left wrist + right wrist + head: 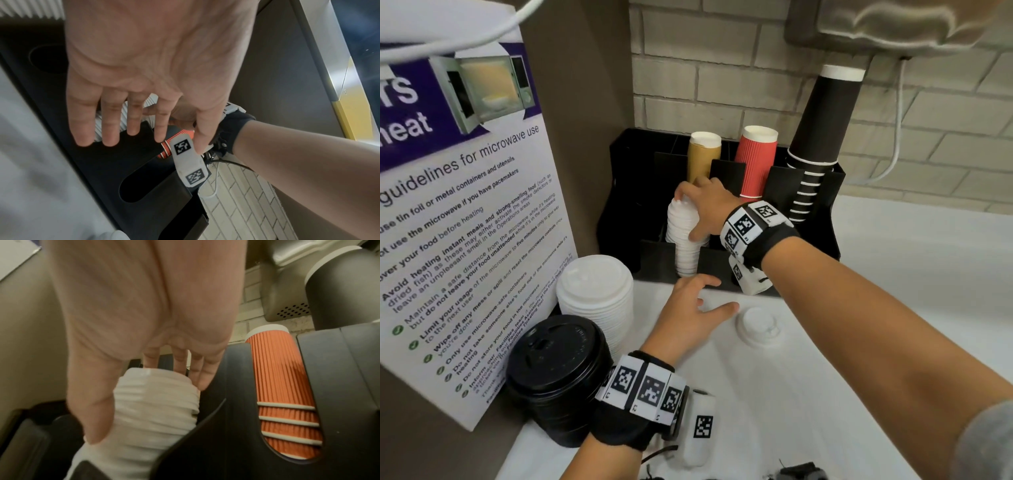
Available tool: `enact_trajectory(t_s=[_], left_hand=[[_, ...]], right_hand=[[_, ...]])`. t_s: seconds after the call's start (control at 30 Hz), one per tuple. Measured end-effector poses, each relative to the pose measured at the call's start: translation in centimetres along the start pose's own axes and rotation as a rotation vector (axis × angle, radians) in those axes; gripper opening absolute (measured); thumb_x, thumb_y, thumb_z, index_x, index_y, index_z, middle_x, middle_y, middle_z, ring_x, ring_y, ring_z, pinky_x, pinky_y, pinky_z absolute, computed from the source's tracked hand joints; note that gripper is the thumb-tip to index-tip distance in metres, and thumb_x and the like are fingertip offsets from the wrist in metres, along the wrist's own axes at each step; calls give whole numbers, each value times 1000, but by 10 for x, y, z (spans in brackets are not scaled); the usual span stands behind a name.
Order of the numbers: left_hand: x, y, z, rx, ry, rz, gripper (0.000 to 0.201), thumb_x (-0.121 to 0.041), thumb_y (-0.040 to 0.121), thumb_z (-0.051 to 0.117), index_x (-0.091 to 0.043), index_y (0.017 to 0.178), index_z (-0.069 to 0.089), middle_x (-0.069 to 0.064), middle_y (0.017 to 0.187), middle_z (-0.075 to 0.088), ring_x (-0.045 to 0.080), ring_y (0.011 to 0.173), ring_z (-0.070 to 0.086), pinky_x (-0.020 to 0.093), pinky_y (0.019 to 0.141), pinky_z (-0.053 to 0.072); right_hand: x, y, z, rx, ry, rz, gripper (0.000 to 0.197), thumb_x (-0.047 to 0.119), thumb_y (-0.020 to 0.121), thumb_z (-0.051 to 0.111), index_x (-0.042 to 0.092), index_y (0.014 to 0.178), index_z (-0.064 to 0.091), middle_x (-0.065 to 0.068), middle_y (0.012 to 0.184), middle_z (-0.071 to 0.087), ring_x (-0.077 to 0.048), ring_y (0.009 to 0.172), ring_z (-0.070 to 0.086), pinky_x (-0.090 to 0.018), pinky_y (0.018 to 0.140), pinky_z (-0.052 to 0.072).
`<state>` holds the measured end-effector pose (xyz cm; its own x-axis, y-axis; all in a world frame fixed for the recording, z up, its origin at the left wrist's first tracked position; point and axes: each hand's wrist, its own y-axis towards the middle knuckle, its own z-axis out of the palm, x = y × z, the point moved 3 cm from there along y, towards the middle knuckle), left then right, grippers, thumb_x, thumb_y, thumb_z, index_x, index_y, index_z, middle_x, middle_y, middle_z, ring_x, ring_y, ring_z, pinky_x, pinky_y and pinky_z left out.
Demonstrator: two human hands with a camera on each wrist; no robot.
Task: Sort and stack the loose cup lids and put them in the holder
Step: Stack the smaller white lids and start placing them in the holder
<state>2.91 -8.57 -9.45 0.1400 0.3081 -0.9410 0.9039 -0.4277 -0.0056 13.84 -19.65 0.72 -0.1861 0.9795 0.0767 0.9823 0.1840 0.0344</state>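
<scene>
Fingers of my right hand (705, 205) curl over the top of a tall stack of white lids (685, 236), thumb (96, 410) pressed down one side and the other fingers (203, 373) reaching down the far side, so the stack is gripped between them. The stack stands in a front slot of the black holder (822, 219), its lower part behind the slot's front wall and its upper part rising above the rim. My left hand (688, 308) hangs just above the white counter (893, 274) in front of the holder, fingers (84, 123) straight and slightly spread, thumb out to the side, holding nothing; whether the fingertips touch the counter I cannot tell. A single white lid (756, 325) lies flat on the counter just beside that hand's thumb. Nearer to me on the left, a second stack of white lids (595, 301) stands on the counter, and a stack of black lids (558, 373) stands in front of it, touching it or nearly so. In the holder's back slots, a brown cup stack (703, 157), a red ribbed cup stack (755, 161) and a tall black cup stack (822, 130) stand upside down. A microwave guidelines sign (465, 205) leans against the wall at left, next to both counter stacks.
</scene>
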Motion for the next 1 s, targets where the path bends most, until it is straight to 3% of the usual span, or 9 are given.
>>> enact_trajectory(t_s=[0.17, 0.4, 0.47, 0.53, 0.6, 0.63, 0.73, 0.83, 1.0], left_hand=[[-3, -1, -1, 5, 12, -8, 39, -37, 83, 73, -37, 116, 53, -8, 124, 41, 13, 108, 51, 20, 83, 40], [-5, 0, -6, -4, 4, -1, 36, -38, 83, 72, -38, 113, 53, -10, 123, 44, 11, 107, 52, 18, 79, 42], [-3, 0, -7, -2, -2, -6, 30, -39, 82, 73, -37, 108, 57, -13, 117, 51, 10, 100, 56, 15, 76, 42], [0, 1, -8, 5, 12, -22, 25, -40, 82, 73, -34, 102, 60, -16, 107, 57, 7, 91, 58, 15, 73, 42], [3, 2, -8, 2, 38, -30, 25, -42, 81, 73, -32, 101, 61, -17, 102, 58, 3, 86, 57, 15, 70, 42], [4, 2, -8, -2, 42, -32, 25, -42, 81, 73, -32, 100, 61, -16, 101, 58, 3, 85, 57, 16, 69, 42], [4, 1, -7, -14, 15, -31, 23, -41, 80, 74, -33, 98, 61, -14, 100, 60, 5, 83, 58, 20, 69, 46], [2, -1, -4, -16, 11, -12, 21, -40, 80, 74, -34, 96, 61, -15, 97, 59, 3, 80, 57, 21, 71, 47], [0, -3, -1, 6, 18, -11, 23, -41, 81, 74, -32, 99, 62, -15, 97, 60, 3, 81, 56, 22, 72, 47]], right_hand=[[2, 0, 6, -8, -51, -3, 73, 21, 66, 82, 12, 127, 44, -13, 121, 45, -31, 109, 41, -36, 77, 42], [0, -21, -11, -96, 115, 40, 85, 24, 72, 79, 20, 142, 31, -11, 133, 40, -32, 121, 38, -43, 94, 43], [-5, -37, -23, -175, 193, 52, 69, 25, 77, 74, 15, 136, 39, -12, 125, 45, -31, 115, 44, -37, 93, 42], [-12, -60, -28, -195, 232, 50, 38, 23, 82, 70, 9, 115, 55, -9, 106, 56, -24, 99, 55, -29, 83, 47], [-19, -84, -22, -92, 259, 63, 19, 22, 86, 66, 6, 96, 66, -3, 91, 64, -17, 87, 60, -16, 71, 46], [-22, -95, -13, 6, 239, 72, 19, 23, 88, 63, 6, 95, 69, -1, 92, 66, -15, 87, 61, -14, 72, 46], [-30, -123, 23, 372, 58, 150, 33, 34, 91, 58, 16, 117, 66, 2, 120, 63, -16, 112, 56, -25, 96, 44], [-38, -140, 56, 589, -40, 274, 63, 45, 84, 64, 26, 140, 43, 1, 141, 46, -20, 127, 45, -30, 100, 37], [-40, -141, 76, 670, -10, 332, 85, 37, 71, 80, 32, 142, 34, -2, 126, 50, -18, 95, 52, -31, 80, 48]])
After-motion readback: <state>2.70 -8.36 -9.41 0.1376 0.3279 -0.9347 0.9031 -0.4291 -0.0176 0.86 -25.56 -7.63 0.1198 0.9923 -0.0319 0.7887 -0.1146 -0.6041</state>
